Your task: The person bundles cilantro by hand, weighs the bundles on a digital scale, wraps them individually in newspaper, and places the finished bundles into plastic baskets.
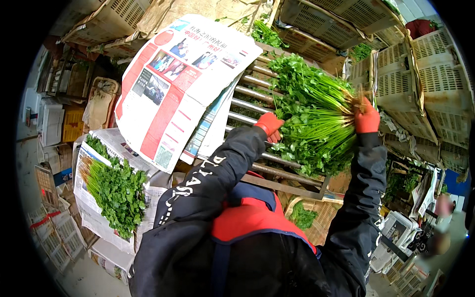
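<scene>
A large bunch of coriander-like herbs [314, 116] lies across a rack of metal bars [250, 102], its leaves to the left and its pale stems and brown roots to the right. My right hand [367, 119], in a red glove, is closed around the root end. At the left edge of the leaves is my left hand [269, 126], also red-gloved, with bent fingers and the thumb apart from them; it touches the leaves. Left of the bunch, a stack of printed newspaper sheets [183, 89] covers part of the bars.
A second herb bunch [118, 193] rests on newspaper [91, 220] at the lower left. Plastic crates [425, 74] are piled along the right and far sides. More greens [264, 34] lie beyond the rack, and some [302, 216] sit in a basket [324, 218] below it.
</scene>
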